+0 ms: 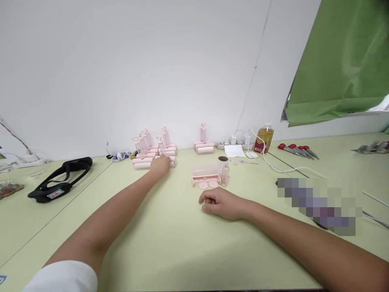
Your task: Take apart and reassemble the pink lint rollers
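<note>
My left hand (161, 165) is stretched out to a cluster of pink lint rollers (142, 163) near the wall. It touches the front ones; its fingertips are hidden, so a grip cannot be made out. Clear handles (138, 147) stand upright on these rollers. My right hand (225, 203) rests on the table with loosely curled fingers, thumb apart, nothing in it. Just beyond it lies a pink case (206, 178), with two round pink end caps (203, 185) before it. A white paper roll (223, 165) and a clear pink handle (225, 175) stand beside the case.
Another pair of rollers (205, 148) sits by the wall. Right of it are a paper sheet (234, 151), white cables (273, 165), a bottle (263, 138) and red-handled screwdrivers (298, 150). A black strap (60, 180) lies on the left, a blurred-out object (316, 207) on the right.
</note>
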